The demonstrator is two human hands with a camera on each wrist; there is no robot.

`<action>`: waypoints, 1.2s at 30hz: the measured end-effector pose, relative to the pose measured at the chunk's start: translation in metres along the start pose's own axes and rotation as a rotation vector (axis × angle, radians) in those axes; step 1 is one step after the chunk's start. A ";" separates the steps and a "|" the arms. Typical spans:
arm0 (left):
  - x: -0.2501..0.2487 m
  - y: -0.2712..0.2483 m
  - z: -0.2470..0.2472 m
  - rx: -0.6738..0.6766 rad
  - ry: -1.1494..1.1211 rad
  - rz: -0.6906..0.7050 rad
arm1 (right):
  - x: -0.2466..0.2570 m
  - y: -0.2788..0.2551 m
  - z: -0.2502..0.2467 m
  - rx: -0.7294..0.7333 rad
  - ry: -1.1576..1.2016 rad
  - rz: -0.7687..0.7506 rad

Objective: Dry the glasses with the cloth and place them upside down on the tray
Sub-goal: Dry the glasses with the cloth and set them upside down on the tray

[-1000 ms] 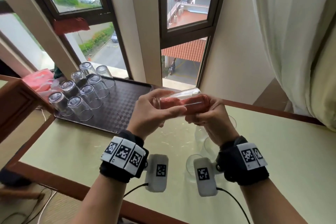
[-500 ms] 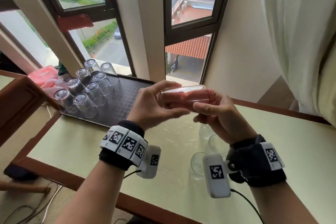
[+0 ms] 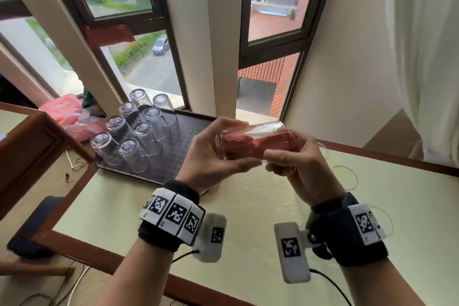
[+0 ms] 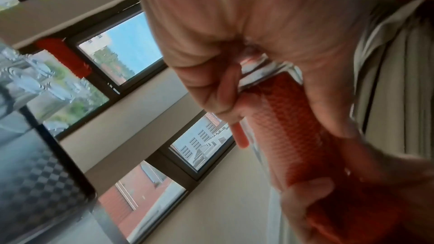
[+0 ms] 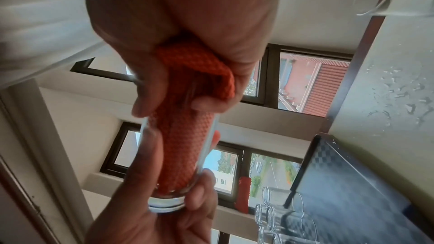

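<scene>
Since the earlier frames your right hand (image 3: 301,171) has rolled over at the wrist, thumb now swung round to the near side, while the glass (image 3: 250,139) stays level in the air between both hands above the table (image 3: 248,206), so you're twisting the cloth (image 3: 258,145) round inside, mid-wipe. Your left hand (image 3: 211,156) grips the glass at its thick base end, thumb under and fingers curled over the top; the right wrist view shows that base cupped in those fingers (image 5: 202,188). Your right hand is closed round the bunched tail of the orange cloth (image 5: 195,66) where it leaves the rim, the rest stuffed down nearly to the bottom. Judgement: the inside is getting dried now, the outside may still need a pass, and this glass isn't ready for the tray (image 3: 183,146) yet. Eight glasses (image 3: 139,126) already stand upside down on the tray's left part, with bare tray to their right, well apart from your hands. At least one more glass rim (image 3: 347,176) shows on the table behind your right hand; how many wait there you can't tell. Water drops (image 3: 273,189) lie on the table under your hands. Next you'd likely pull the cloth out, flip the glass mouth down, and set it beside the others. Watch the grip, wet glass may slip.
</scene>
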State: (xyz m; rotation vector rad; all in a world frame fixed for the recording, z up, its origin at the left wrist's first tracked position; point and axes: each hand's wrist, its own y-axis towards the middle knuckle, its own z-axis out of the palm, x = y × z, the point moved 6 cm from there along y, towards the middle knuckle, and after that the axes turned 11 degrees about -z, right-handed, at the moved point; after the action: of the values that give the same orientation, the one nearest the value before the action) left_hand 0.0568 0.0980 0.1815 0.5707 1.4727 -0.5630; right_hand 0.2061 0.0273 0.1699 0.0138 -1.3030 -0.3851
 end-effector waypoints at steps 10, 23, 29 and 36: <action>0.025 0.018 -0.056 -0.046 -0.132 -0.322 | -0.014 0.023 0.041 -0.064 -0.139 -0.132; 0.015 0.026 -0.107 -0.082 -0.087 -0.116 | -0.034 0.047 0.075 -0.229 -0.062 -0.082; -0.005 0.021 -0.125 -0.021 0.144 0.084 | -0.042 0.056 0.092 -0.119 -0.044 0.040; 0.025 0.020 -0.148 -0.034 -0.058 -0.208 | -0.041 0.063 0.118 -0.131 -0.103 -0.109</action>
State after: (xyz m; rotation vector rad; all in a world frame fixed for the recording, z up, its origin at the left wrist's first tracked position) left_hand -0.0399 0.2106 0.1535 0.3738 1.4930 -0.7097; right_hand 0.1034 0.1227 0.1778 -0.0460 -1.3794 -0.5707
